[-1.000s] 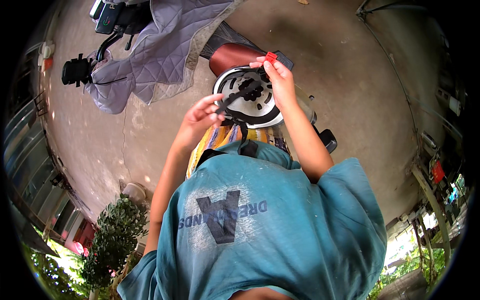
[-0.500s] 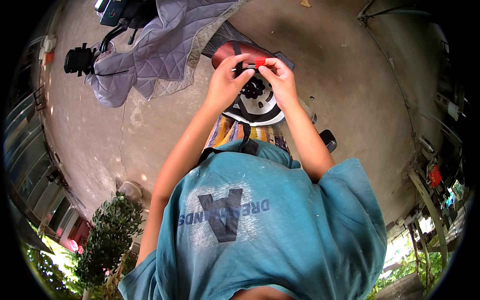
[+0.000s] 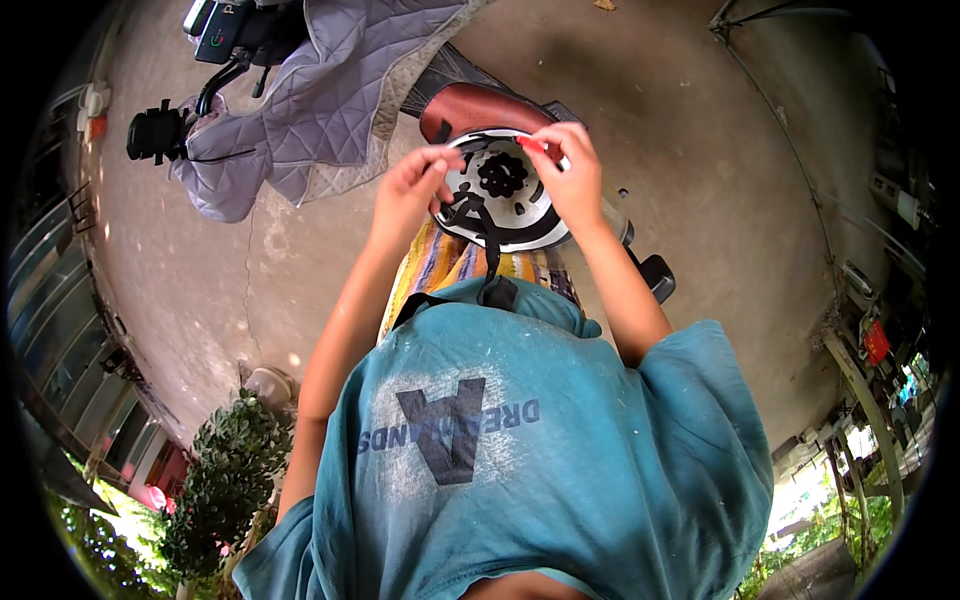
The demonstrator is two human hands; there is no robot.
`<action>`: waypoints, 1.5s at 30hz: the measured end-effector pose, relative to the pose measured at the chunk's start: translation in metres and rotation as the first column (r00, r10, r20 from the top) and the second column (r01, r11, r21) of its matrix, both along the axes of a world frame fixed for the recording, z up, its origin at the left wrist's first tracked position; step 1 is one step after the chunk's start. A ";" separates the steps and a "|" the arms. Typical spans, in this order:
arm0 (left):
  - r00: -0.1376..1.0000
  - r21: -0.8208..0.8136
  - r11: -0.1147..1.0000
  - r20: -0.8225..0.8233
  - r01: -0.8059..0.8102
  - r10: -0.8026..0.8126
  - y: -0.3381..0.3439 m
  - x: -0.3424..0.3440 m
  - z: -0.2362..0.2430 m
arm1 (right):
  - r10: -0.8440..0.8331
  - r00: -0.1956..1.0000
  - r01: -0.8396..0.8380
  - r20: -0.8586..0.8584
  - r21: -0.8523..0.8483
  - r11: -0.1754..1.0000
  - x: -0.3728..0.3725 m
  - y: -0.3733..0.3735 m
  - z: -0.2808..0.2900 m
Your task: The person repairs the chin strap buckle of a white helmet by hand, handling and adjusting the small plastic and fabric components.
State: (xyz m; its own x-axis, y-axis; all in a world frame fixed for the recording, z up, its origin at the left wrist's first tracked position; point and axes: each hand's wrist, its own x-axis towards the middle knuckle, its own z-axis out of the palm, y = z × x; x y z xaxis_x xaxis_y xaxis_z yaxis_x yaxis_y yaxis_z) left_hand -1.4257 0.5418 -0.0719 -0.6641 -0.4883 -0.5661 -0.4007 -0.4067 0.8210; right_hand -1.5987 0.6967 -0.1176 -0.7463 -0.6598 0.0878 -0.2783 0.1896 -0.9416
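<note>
A white-lined helmet [image 3: 541, 226] lies with its hollow side up in front of my body, black pads and straps inside. My right hand [image 3: 570, 170], over its right rim, pinches a small red buckle [image 3: 529, 143]; a black strap runs by the buckle along the far rim. My left hand [image 3: 408, 192] hovers at the left rim, fingers partly curled and apart, a little blurred, with nothing visible in them. Below that hand, a loose black strap [image 3: 482, 212] crosses the near side of the helmet.
A reddish-brown scooter seat [image 3: 470, 108] is just beyond the helmet. Ahead to the left, a grey quilted cover [image 3: 335, 110] drapes over the scooter's front, near the handlebar and a black mirror [image 3: 157, 130]. Concrete floor [image 3: 700, 180] surrounds it. A leafy potted plant [image 3: 225, 470] stands at the lower left.
My left hand has let go of the black strap and moved left and nearer to me. The right hand still pinches the red buckle, slightly farther right. More of the helmet's inside shows.
</note>
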 end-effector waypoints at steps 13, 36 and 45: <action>0.987 0.107 0.991 0.136 0.075 -0.089 0.042 0.008 -0.036 | 0.388 0.848 -0.355 -0.362 0.157 0.922 0.020 0.025 0.003; 0.988 -0.171 0.984 0.141 -0.043 0.068 0.016 0.020 -0.032 | 0.796 0.602 -0.788 -0.065 0.117 0.605 -0.037 -0.030 -0.001; 0.965 0.134 0.963 -0.087 -0.233 0.246 0.013 0.061 0.072 | 0.579 0.787 -0.542 -0.213 0.211 0.814 -0.024 -0.019 -0.003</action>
State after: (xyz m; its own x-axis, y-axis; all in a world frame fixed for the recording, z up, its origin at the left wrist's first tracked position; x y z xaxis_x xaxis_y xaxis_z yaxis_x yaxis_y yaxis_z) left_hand -1.3643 0.5550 0.0001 -0.5935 -0.5722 -0.5661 -0.1959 -0.5794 0.7911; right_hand -1.6228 0.6772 -0.1208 -0.2040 -0.9735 0.1036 -0.6003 0.0408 -0.7988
